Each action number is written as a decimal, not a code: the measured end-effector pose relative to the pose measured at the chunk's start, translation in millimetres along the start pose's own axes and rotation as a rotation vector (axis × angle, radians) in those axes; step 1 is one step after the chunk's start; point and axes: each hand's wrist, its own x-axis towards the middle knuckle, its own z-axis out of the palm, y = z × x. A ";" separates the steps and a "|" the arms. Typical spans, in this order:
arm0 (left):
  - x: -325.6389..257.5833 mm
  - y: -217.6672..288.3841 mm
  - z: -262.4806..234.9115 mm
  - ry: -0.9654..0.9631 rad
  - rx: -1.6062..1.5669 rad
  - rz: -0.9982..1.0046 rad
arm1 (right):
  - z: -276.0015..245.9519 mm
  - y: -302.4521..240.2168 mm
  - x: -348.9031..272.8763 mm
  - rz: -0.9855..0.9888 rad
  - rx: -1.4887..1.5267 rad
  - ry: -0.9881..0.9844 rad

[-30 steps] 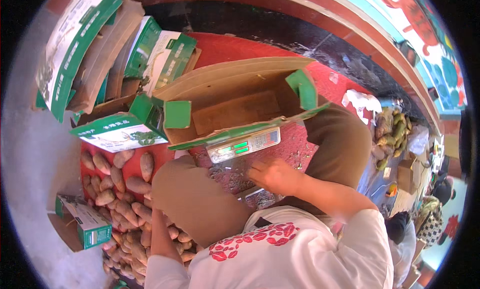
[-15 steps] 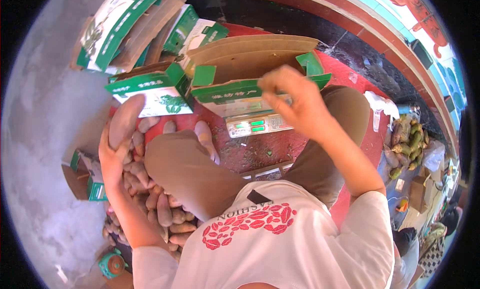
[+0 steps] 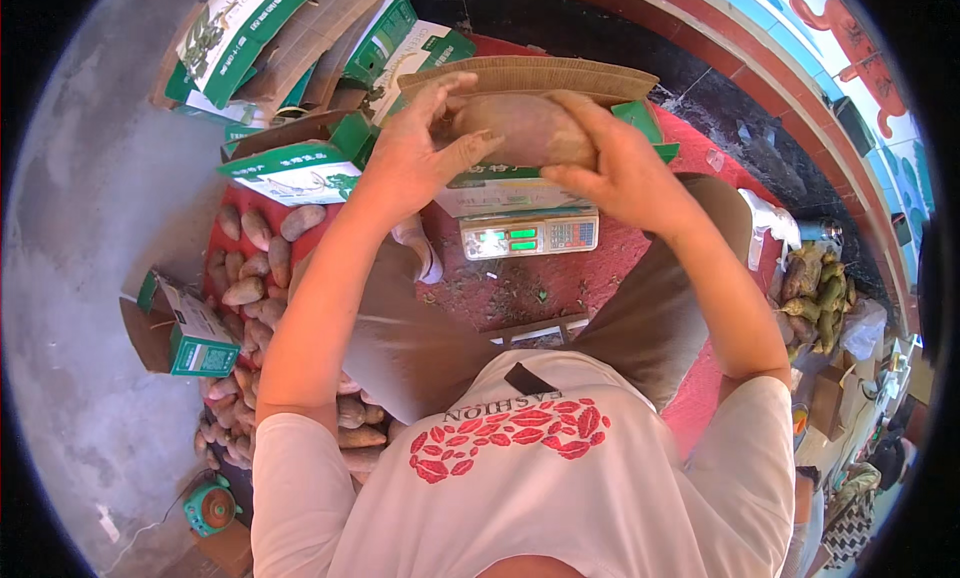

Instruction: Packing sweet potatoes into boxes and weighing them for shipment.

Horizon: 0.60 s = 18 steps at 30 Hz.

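Note:
A large, brownish-pink sweet potato (image 3: 528,126) is between my two hands, above an open green-and-white carton (image 3: 500,193). My right hand (image 3: 625,173) curls round its right end, fingers over the top and thumb below. At the other end my left hand (image 3: 415,143) cups it more loosely, its thumb lying across the near side. Below my hands the carton stands on a digital scale (image 3: 530,236) with a lit green display. The carton's inside is mostly hidden by the hands and the sweet potato.
Many loose sweet potatoes (image 3: 255,268) lie on the red mat (image 3: 455,278) to my left. A smaller carton (image 3: 295,168) stands beside the scale, with stacked cartons (image 3: 250,38) behind. Another carton (image 3: 200,338) sits farther left. Green and brown produce (image 3: 825,293) lies at the right.
My left hand has lifted the sweet potato from the left side to above the carton. My right hand, empty before, has closed on its other end. The view has shifted slightly.

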 end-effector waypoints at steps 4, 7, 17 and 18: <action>8.4 -31.5 7.5 0.037 0.543 0.066 | -14.2 31.9 4.8 0.209 -0.007 -0.077; 7.7 -54.4 15.5 -0.056 0.887 0.220 | -12.4 46.4 18.8 0.278 -0.137 -0.189; -0.2 -64.9 10.6 -0.167 0.981 0.294 | 71.2 102.2 99.7 0.518 -0.340 -1.101; -3.4 -64.9 10.6 -0.153 0.986 0.291 | 87.8 109.4 100.1 0.642 -0.322 -1.218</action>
